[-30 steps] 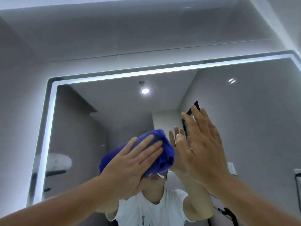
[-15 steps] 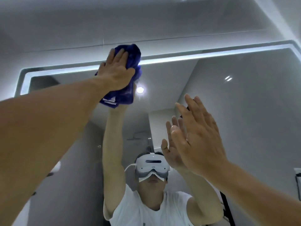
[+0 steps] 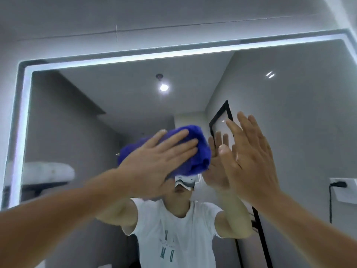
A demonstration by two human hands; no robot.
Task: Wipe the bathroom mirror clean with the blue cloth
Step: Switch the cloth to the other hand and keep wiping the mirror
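The bathroom mirror [image 3: 289, 132] fills most of the view, framed by a lit white strip along its top and left edges. My left hand [image 3: 154, 161] presses the bunched blue cloth [image 3: 197, 151] flat against the glass near the mirror's middle, fingers straight over the cloth. Just right of the cloth, my right hand [image 3: 249, 157] rests flat on the glass with fingers straight and together. The cloth and hands partly hide the reflection of a person in a white T-shirt.
Grey tiled wall [image 3: 173, 14] rises above the mirror. In the reflection are a ceiling lamp [image 3: 163, 87], a black-framed door [image 3: 220, 115], a rolled white towel on a shelf [image 3: 46, 172] at left and a wall socket [image 3: 342, 185] at right.
My left hand has swept the cloth down from the mirror's top edge to its middle. The right hand has stayed flat on the glass in about the same place.
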